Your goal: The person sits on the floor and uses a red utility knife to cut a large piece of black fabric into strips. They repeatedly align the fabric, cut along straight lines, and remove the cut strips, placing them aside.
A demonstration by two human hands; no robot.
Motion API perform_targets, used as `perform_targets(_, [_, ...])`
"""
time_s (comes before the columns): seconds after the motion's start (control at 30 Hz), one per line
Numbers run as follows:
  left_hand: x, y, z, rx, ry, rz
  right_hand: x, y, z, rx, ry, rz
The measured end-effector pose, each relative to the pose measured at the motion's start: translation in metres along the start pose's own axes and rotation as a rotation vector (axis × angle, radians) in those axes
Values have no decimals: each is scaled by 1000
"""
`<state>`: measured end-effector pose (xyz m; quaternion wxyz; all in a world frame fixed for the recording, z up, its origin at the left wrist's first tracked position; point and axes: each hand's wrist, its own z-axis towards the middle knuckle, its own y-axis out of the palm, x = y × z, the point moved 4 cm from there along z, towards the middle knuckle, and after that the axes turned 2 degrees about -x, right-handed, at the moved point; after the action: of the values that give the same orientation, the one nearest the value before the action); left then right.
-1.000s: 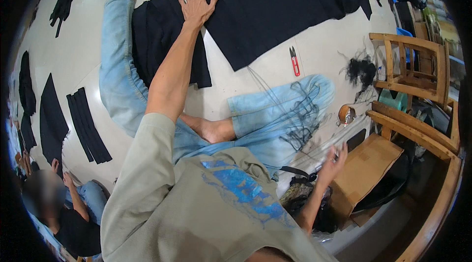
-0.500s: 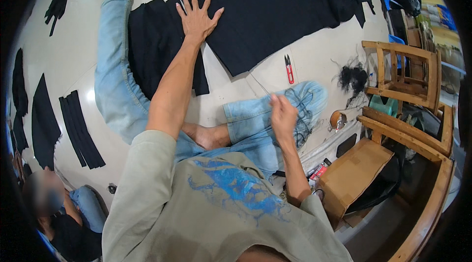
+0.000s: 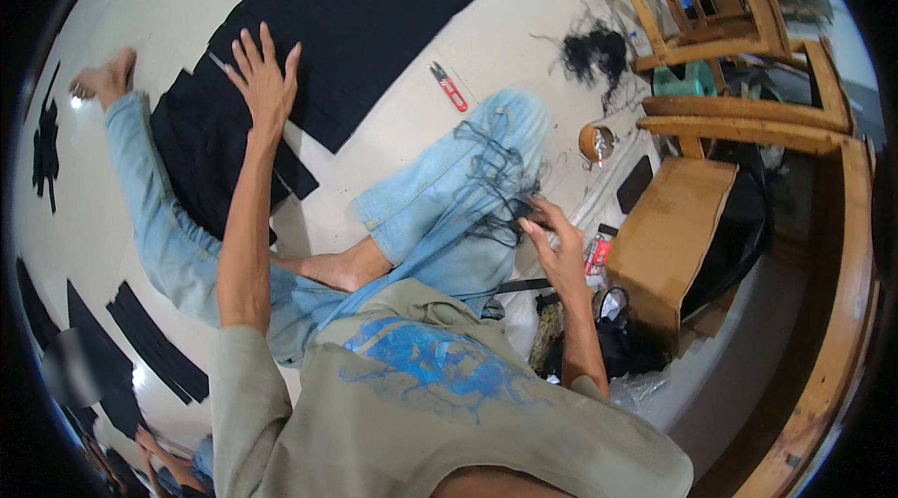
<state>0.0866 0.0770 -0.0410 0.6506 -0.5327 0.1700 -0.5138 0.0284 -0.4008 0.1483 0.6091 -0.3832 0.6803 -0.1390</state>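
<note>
A large black cloth is spread on the floor, overlapping another black piece beside my outstretched leg. My left hand rests on the large cloth, fingers spread. At my bent knee, my right hand is beside a tangle of black threads draped over my jeans. Its thumb and fingers are curved with the tips apart, and some threads lie against the fingertips. Red-handled thread snips lie on the floor between the cloth and my knee.
Right of my knee are a clump of black threads, a roll of tape, a dark flat object and a cardboard box. Wooden frames stand behind. Black cloth strips lie at left, near another person.
My right hand has gone from a pinch in front of the knee back to the thread tangle, and its fingers have parted. My left hand remains on the cloth. The view has turned rightward.
</note>
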Motion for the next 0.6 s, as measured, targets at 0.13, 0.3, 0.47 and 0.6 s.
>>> perform_targets(0.13, [47, -34, -51, -118, 43, -218, 10, 9, 8, 56, 131, -88])
perform_targets(0.3, [61, -56, -101, -202, 47, -229, -13, -3, 17, 93, -320, -529])
perform_targets(0.47, [68, -70, -99, -210, 27, -226, -16, -9, 21, -4, 155, -165])
perform_targets(0.6, [61, -64, -107, -226, -12, -186, -10, -25, 25, 74, -282, -505])
